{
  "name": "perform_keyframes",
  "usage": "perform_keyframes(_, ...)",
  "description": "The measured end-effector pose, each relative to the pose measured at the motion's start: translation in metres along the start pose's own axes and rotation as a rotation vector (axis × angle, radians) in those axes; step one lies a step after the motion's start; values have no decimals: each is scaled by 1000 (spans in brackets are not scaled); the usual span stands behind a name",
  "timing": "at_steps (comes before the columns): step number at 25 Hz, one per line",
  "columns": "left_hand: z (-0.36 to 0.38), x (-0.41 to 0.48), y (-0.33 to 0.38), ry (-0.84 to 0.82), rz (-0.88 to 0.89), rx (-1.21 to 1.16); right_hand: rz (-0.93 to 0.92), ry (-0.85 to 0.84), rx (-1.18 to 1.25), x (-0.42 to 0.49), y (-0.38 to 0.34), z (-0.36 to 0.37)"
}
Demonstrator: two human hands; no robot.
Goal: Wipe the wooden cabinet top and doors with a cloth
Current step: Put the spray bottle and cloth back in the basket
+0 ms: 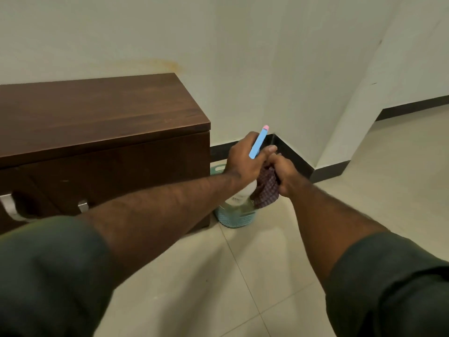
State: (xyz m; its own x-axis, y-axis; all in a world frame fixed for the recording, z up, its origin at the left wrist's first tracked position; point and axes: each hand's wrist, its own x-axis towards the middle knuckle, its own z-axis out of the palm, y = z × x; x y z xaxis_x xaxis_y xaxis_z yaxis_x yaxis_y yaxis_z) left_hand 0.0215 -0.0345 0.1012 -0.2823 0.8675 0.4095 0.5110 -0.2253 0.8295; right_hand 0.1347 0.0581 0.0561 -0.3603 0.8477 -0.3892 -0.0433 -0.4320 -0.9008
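Both arms reach forward over a tiled floor (243, 276) toward a pale blue basket (237, 218) that stands on the floor just beside the right end of the wooden cabinet (97, 117). The left hand (245, 161) is closed around the neck of a spray bottle (243, 194); the bottle's long axis runs steeply upward, its whitish body low over the basket and its blue spray head (258, 143) pointing up and to the right, tipped with pink. The right hand (284, 176) is closed on a dark checked cloth (266, 189), which hangs bunched from the fist, its long axis roughly vertical, its lower end at the basket rim; whether it touches the basket cannot be told. The two hands touch at the fingertips. The cabinet top is bare dark wood, its long axis running left along the wall (218, 45); metal handles (82, 205) show on the doors below. A dark skirting (291, 161) lines the wall corner.
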Motion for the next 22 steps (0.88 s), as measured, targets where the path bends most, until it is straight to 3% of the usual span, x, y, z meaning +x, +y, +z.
perform_keyframes(3, 11, 27, -20, 154, -34, -9, 19, 62, -256, 5, 8, 3)
perform_keyframes(5, 14, 39, -36, 242, -94, -69, 64, 38, -289, 3, 12, 7)
perform_keyframes(8, 17, 45, -67, 263, -160, -88, 110, -7, -423, 10, 24, 11)
perform_keyframes(13, 22, 32, -110, 268, -357, -66, 129, 8, -1112, 36, 54, 12)
perform_keyframes(16, 29, 20, -123, 214, -409, -42, 22, 148, -1210, 42, 63, 13)
perform_keyframes(18, 34, 16, -126, 189, -402, -19, -25, 210, -1155, 45, 68, 11)
perform_keyframes(22, 37, 13, -133, 177, -453, -12, -32, 143, -1206, 43, 74, 7)
